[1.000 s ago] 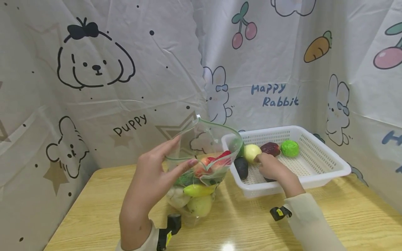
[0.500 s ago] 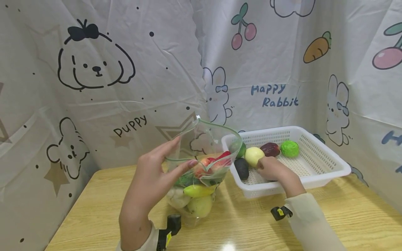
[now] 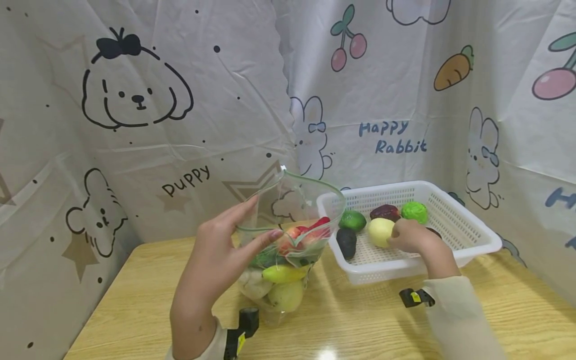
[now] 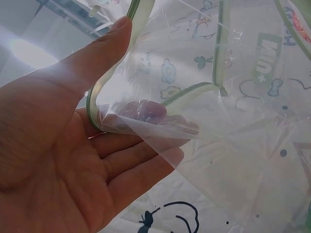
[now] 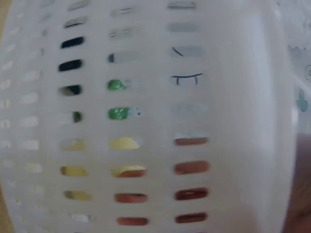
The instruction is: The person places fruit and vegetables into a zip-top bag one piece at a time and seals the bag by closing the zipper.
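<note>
My left hand holds the mouth of a clear zip bag that stands on the table. In the left wrist view the thumb lies along the bag's green-edged rim, and one finger shows through the film. Inside the bag are a yellow banana-shaped piece, red pieces and other produce. My right hand reaches into a white basket and grips a pale yellow round fruit; some fingers are hidden. In the right wrist view, the basket wall fills most of the picture.
Also in the basket lie a green lime-like fruit, a black avocado-like piece, a dark red piece and a bright green ball. A dark piece shows behind the right hand. Printed curtains stand behind the table.
My right hand has moved right inside the basket, and the pale yellow fruit has shifted right with it, uncovering the green fruit. My left hand and the bag have stayed in place.
</note>
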Available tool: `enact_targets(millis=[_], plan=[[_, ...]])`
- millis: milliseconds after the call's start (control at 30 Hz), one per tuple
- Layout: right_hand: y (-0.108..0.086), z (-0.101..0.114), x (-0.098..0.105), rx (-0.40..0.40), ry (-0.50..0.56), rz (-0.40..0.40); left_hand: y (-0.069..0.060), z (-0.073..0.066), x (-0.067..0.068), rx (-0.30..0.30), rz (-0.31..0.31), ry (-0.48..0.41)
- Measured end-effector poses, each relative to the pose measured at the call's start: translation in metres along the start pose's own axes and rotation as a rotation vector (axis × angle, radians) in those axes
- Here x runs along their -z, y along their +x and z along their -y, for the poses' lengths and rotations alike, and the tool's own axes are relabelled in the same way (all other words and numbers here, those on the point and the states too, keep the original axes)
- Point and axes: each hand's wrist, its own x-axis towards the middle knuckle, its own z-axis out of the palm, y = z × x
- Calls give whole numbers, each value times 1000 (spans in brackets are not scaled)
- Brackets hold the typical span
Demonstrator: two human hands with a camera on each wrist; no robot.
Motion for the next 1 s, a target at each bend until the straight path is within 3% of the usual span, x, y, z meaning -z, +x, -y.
enact_targets(millis=[200,300,400,500,633,1000], plan=[[1,2,4,71,77,-93,0,0,0,-1,4,1],[2,3,3,79,81,-103,0,0,0,-5,4,-3],[2,3,0,89,17,-41,0,0,0,-7,5,-5],[0,2,-2,86,-32,82,0,0,0,-5,7,-5],[0,2,-4,77,-36,194,-1,1,0,0,9,-4],[1,1,-6,16,-13,223,-1,0,0,7,10,-7]])
